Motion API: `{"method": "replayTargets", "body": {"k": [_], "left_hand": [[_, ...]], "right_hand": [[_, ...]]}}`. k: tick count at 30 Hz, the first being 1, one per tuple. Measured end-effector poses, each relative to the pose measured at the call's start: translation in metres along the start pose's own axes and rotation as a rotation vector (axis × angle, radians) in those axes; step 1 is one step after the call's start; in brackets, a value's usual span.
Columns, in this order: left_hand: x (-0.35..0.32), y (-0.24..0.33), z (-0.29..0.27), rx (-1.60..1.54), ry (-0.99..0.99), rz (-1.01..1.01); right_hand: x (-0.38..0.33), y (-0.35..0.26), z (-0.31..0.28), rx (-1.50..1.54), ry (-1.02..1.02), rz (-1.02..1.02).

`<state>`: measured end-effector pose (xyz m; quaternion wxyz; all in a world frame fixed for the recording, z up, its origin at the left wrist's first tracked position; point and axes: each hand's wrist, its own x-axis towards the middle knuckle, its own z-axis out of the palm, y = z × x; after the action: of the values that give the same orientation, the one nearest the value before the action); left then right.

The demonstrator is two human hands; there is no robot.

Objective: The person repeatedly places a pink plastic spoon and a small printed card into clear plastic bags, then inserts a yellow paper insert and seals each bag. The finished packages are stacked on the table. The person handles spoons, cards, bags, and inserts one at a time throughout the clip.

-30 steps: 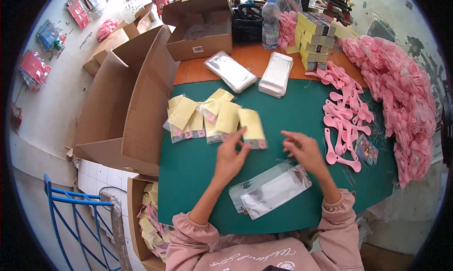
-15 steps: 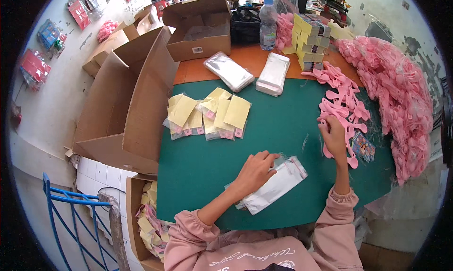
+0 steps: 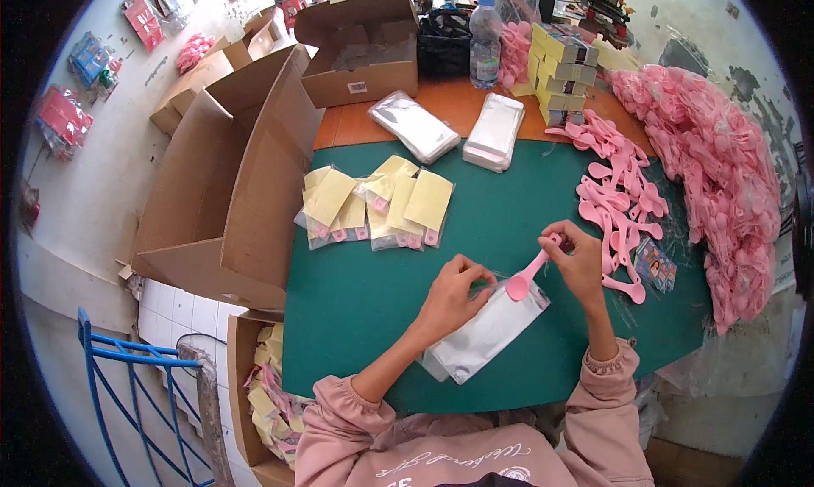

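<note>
My right hand (image 3: 577,258) pinches the handle end of a pink plastic spoon (image 3: 520,285), whose bowl points down over a stack of clear plastic bags (image 3: 487,343). At the upper edge of those bags, my left hand (image 3: 458,296) has its thumb and fingers closed on what looks like a bag's edge. Right of my right hand lies a loose pile of pink spoons (image 3: 615,199). Beyond my left hand, several filled bags with yellow cards (image 3: 424,203) and pink spoon ends lie on the green table top (image 3: 373,317).
Two bundles of clear bags (image 3: 493,131) lie at the back, near stacked yellow cards (image 3: 564,72) and a water bottle (image 3: 485,42). Bagged pink spoons (image 3: 721,182) heap along the right. A large cardboard box (image 3: 263,190) stands left; small picture cards (image 3: 655,265) lie by the spoons.
My right hand has taken a spoon from the pile and brought it left, over the bag stack. My left hand's fingers have drawn together at the bag's edge.
</note>
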<state>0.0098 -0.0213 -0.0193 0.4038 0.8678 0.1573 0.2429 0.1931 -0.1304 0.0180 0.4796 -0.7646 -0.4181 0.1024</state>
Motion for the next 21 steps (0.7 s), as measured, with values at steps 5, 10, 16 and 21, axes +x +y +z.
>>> {"method": "replayTargets", "body": {"k": [5,10,16,21], "left_hand": [[0.006,0.009,-0.012,-0.082,-0.089,-0.216],[0.008,0.002,-0.017,-0.024,-0.002,-0.145],[0.012,-0.001,-0.023,-0.475,0.068,-0.250],[0.012,-0.001,-0.020,-0.779,-0.099,-0.444]], "right_hand": [[0.000,0.001,-0.002,0.004,0.000,0.012],[0.000,-0.002,-0.005,-0.042,-0.028,0.015],[-0.002,-0.001,-0.003,0.033,-0.020,0.035],[-0.008,-0.016,0.005,0.410,0.240,-0.022]]}}
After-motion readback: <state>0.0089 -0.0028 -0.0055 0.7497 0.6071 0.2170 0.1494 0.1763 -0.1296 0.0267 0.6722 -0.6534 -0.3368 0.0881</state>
